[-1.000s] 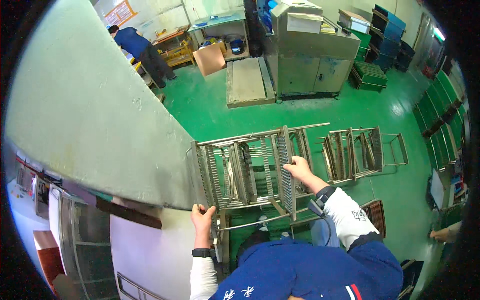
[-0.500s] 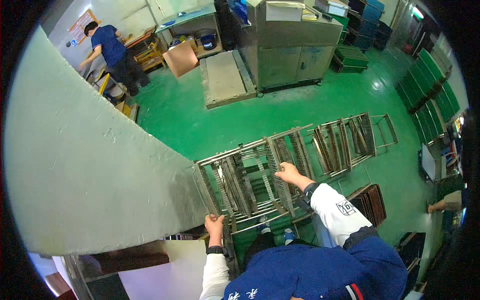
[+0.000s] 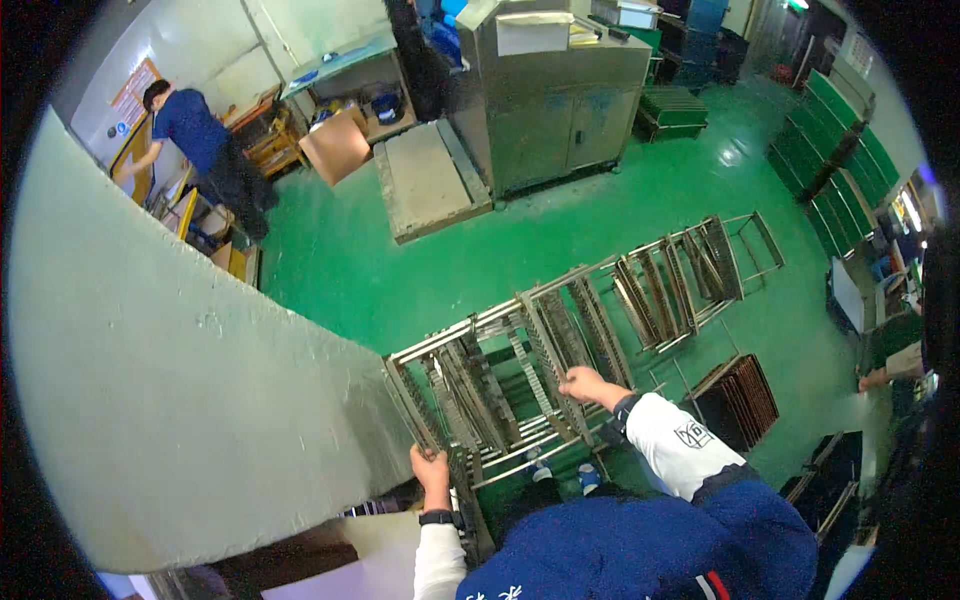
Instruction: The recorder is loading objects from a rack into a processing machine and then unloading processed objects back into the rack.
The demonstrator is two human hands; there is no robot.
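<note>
- In the head view, two metal racks are seen over the green floor: the near rack lies in front of the wearer, its left end beside the grey wall, and the far rack lies to its right; whether they touch cannot be told.
- The near rack is gripped by two hands: its near left corner by the closed left hand, a toothed bar by the curled right hand.
- Two dark wristbands and two shoes are shown.
- One stack of brown panels is placed near the far rack.
- Two other people are seen: one person in blue, and one forearm at the right.
- Dark print is carried by the white right sleeve; pale, partly cut-off characters by the blue shirt.
- One orange-edged poster is too small to be read.
</note>
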